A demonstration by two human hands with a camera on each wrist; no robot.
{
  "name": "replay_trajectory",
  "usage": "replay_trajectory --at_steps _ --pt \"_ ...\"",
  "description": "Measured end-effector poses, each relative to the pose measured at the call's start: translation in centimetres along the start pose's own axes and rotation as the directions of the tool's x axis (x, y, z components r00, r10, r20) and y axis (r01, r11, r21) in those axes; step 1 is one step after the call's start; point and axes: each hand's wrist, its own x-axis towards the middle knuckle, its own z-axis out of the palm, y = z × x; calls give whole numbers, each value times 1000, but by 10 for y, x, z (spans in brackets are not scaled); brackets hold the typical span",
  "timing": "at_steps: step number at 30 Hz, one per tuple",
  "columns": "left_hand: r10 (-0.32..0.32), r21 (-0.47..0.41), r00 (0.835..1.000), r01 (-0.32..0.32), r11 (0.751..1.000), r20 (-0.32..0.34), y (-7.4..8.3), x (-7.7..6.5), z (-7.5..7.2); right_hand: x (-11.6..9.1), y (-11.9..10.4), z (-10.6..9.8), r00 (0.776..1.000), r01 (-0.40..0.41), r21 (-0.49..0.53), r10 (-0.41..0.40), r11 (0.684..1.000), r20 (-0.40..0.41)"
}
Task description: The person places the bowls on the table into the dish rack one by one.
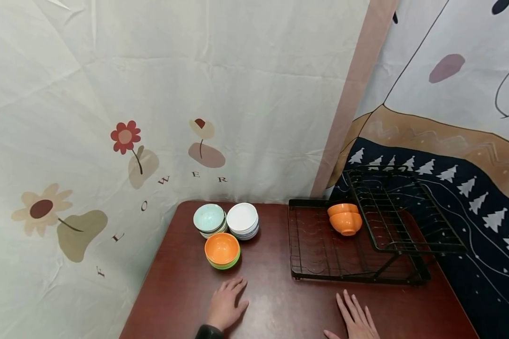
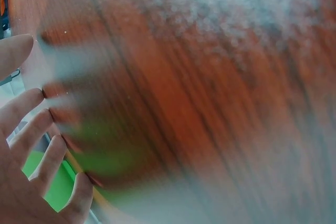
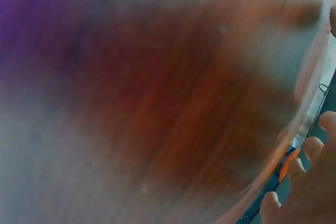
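Note:
My left hand point(image 1: 227, 304) rests on the dark red table, fingers relaxed and holding nothing. Just beyond it stands an orange bowl point(image 1: 222, 248) nested in a green bowl point(image 1: 224, 266). Behind these are a stack topped by a pale mint bowl point(image 1: 209, 218) and a stack of white bowls point(image 1: 242, 218). My right hand point(image 1: 357, 320) lies with spread fingers near the table's front, in front of a black dish rack point(image 1: 335, 275). Two orange bowls point(image 1: 346, 221) lean together in the rack's lower tier. In the left wrist view, fingertips point(image 2: 52, 150) touch the tabletop.
The rack's raised upper shelf point(image 1: 403, 212) overhangs its right side. A pale printed cloth point(image 1: 258, 94) hangs behind the table point(image 1: 271, 301), and a dark patterned cloth point(image 1: 483, 263) hangs along the right edge.

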Motion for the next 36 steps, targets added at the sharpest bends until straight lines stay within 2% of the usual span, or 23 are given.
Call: replay_trajectory --at_steps 6,14,16,18,19,20,21,22,23,24,25,26,27,28,30,31,33,36 --pt "1 3 1000 -1 1000 -5 1 -2 -1 3 6 3 998 -29 -17 30 999 54" --pt "0 1 1000 0 1000 19 3 0 -6 7 8 3 992 -60 11 59 998 113" --pt "42 11 999 -42 999 -22 4 0 -9 8 7 2 990 -66 19 63 998 127" --pt "116 16 984 -115 993 -138 5 0 -14 8 6 1 988 -68 24 65 997 137" --pt "155 27 962 -153 988 -224 5 0 -17 9 6 0 987 -72 32 67 997 143" --pt "189 42 928 -185 982 -320 4 2 -20 9 6 0 987 -73 31 67 997 147" --pt "211 58 882 -207 977 -421 2 4 -25 9 5 -1 986 -73 31 67 997 150" --pt "213 66 829 -209 976 -517 0 7 -30 9 5 -1 986 -73 32 67 997 152" --pt "186 64 781 -185 981 -596 -3 10 -36 9 4 -2 986 -74 33 68 997 155" --pt "133 41 748 -140 989 -650 -7 13 -42 9 4 -2 985 -77 38 71 996 158" --pt "65 1 726 -89 996 -685 -12 16 -48 9 4 -3 985 -77 36 70 996 159" --pt "-13 -54 714 -35 998 -700 -17 19 -54 9 3 -3 985 -74 32 68 997 159" --pt "-106 -125 720 27 992 -686 -22 22 -59 9 3 -3 985 -75 34 69 997 159" --pt "-201 -195 733 95 976 -650 -27 24 -64 8 3 -3 985 -76 34 69 997 159" --pt "-358 -306 766 220 926 -533 -34 28 -72 8 4 -3 985 -73 32 68 997 156" --pt "-412 -340 779 270 901 -473 -38 30 -74 8 5 -3 986 -72 31 67 997 154" --pt "-484 -369 795 354 860 -365 -40 35 -78 8 6 -3 987 -70 28 65 997 150" --pt "-526 -367 806 418 831 -271 -40 41 -80 8 6 -3 986 -70 27 65 997 152"
